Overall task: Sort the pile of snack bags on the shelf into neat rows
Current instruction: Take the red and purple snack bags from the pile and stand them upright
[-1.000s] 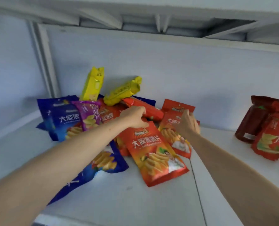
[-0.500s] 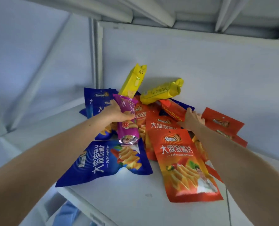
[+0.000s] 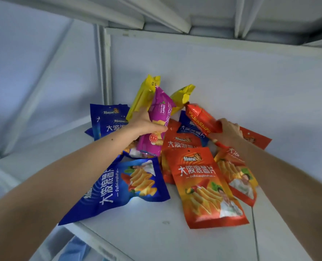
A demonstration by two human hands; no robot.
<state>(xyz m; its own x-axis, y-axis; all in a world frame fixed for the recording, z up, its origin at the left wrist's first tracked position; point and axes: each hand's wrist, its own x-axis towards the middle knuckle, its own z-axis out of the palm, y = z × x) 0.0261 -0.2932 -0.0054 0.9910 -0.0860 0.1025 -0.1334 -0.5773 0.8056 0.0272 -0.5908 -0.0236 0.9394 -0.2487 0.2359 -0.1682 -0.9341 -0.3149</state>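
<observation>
A loose pile of snack bags lies on the white shelf [image 3: 156, 238]. My left hand [image 3: 145, 123] grips a purple bag [image 3: 160, 113] and holds it tilted up above the pile. My right hand [image 3: 229, 131] grips the lower end of a slim red-orange bag [image 3: 201, 115], raised at a slant. Two yellow bags [image 3: 143, 95] lean on the back wall behind them. Blue bags sit at the left rear [image 3: 107, 119] and front [image 3: 126, 185]. A large orange bag [image 3: 205, 187] lies flat in front, with more orange bags [image 3: 237, 174] to its right.
The shelf's back wall [image 3: 231, 81] stands right behind the pile. A vertical post [image 3: 104, 68] rises at the back left. The underside of the shelf above [image 3: 175, 14] hangs overhead. The blue front bag overhangs the shelf's front edge [image 3: 92, 236].
My left hand has lifted the purple bag higher off the pile. My right hand has taken hold of the slim red-orange bag and raised it. The view has moved closer.
</observation>
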